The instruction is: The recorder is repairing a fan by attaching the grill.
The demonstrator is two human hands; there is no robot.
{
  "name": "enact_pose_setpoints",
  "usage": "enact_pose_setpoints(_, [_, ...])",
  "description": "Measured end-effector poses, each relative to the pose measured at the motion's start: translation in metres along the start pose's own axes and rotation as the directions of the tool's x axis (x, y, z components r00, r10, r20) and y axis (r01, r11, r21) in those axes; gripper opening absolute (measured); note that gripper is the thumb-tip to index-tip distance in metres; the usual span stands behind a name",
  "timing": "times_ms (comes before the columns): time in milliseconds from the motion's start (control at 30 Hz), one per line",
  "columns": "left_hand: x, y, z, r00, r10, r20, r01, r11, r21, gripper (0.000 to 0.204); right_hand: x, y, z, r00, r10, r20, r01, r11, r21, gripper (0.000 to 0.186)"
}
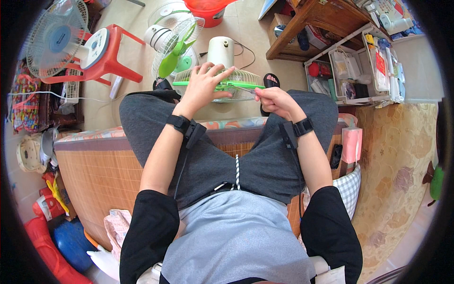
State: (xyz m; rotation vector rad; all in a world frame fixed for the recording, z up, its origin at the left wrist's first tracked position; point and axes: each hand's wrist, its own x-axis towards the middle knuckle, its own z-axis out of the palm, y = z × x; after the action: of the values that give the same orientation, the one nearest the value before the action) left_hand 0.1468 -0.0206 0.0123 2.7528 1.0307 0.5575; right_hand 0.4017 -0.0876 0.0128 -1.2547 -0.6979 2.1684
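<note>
A fan's wire cage with a bright green rim stands between my knees, in front of a white fan base. My left hand lies over the left part of the cage, fingers spread, its thumb near the green rim. My right hand is closed in a pinch at the rim's right end. A thin greyish piece shows at its fingertips, too small to name. Just beyond my left hand, a green fan blade sits by another wire grille.
A standing fan is by a red stool at the left. A red basin stands at the back. Right lie a wooden desk and a cart of small goods. I sit on a bamboo mat, beside a pink tissue pack.
</note>
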Motion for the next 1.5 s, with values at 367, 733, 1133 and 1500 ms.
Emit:
enact_pose_setpoints(367, [-0.006, -0.017, -0.012, 0.994, -0.109, -0.008, 0.105, 0.973, -0.207, 0.066, -0.015, -0.003, -0.015, 0.939, -0.322, 0.124, 0.343, 0.838, -0.423, 0.011])
enact_pose_setpoints(733, [-0.020, -0.032, -0.001, 0.968, -0.247, 0.031, 0.246, 0.926, -0.286, 0.045, -0.004, 0.005, 0.027, 0.982, -0.172, 0.081, 0.188, 0.938, -0.292, 0.023])
enact_pose_setpoints(1133, [-0.019, -0.036, 0.006, 0.969, -0.248, 0.021, 0.244, 0.931, -0.272, 0.051, 0.029, 0.033, 0.033, 0.866, -0.453, -0.210, 0.277, 0.787, -0.552, 0.011])
enact_pose_setpoints(1500, [-0.017, -0.028, 0.002, 0.960, -0.277, 0.045, 0.276, 0.902, -0.331, 0.054, 0.027, 0.028, 0.023, 0.830, -0.501, -0.244, 0.396, 0.838, -0.375, 0.011])
